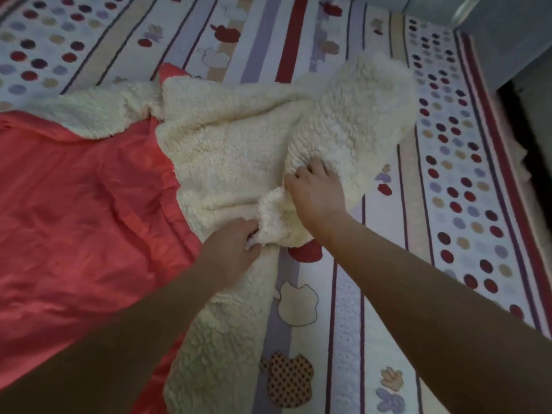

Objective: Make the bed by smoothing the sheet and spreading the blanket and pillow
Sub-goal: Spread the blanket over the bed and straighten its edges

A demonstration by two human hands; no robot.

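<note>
Fleece-lined coral blanket (pixel 233 144) bunched across the middle of the patterned sheet (pixel 466 210).
Our left hand (pixel 234 245) pinches a turned-up fold while our right hand (pixel 313 192) curls its fingers (pixel 301 174) into the pile, likely to spread it flat.

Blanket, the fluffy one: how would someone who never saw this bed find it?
Start with the big striped sheet with dots and apple shapes. On it lies the blanket, bunched where the left hand and right hand grip it. It alone is woolly cream on one side, smooth coral red on the other.
</note>
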